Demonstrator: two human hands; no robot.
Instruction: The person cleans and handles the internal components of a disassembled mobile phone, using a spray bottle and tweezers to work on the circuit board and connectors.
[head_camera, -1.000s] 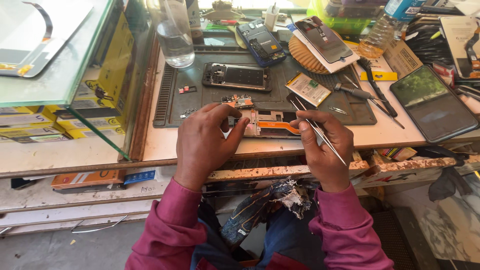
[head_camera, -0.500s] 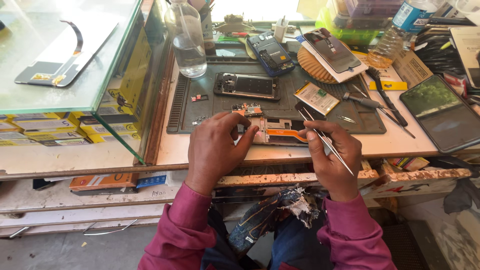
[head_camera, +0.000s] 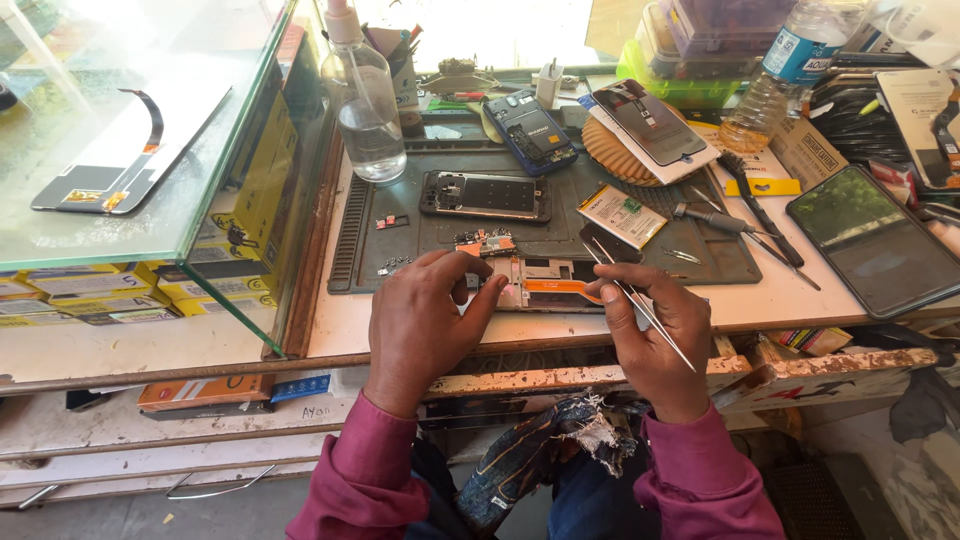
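Head view showed the opened phone (head_camera: 535, 280) lying on the dark mat (head_camera: 400, 250), left hand (head_camera: 425, 325) pinching its left end, right hand (head_camera: 650, 335) pinching tweezers (head_camera: 640, 310) at its right end.

Opened phone (head_camera: 535, 280) half under hands

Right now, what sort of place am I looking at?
Most likely a phone repair bench: an opened phone lies under the left hand, the right hand holds tweezers, and a bare phone frame rests on the grey work mat.
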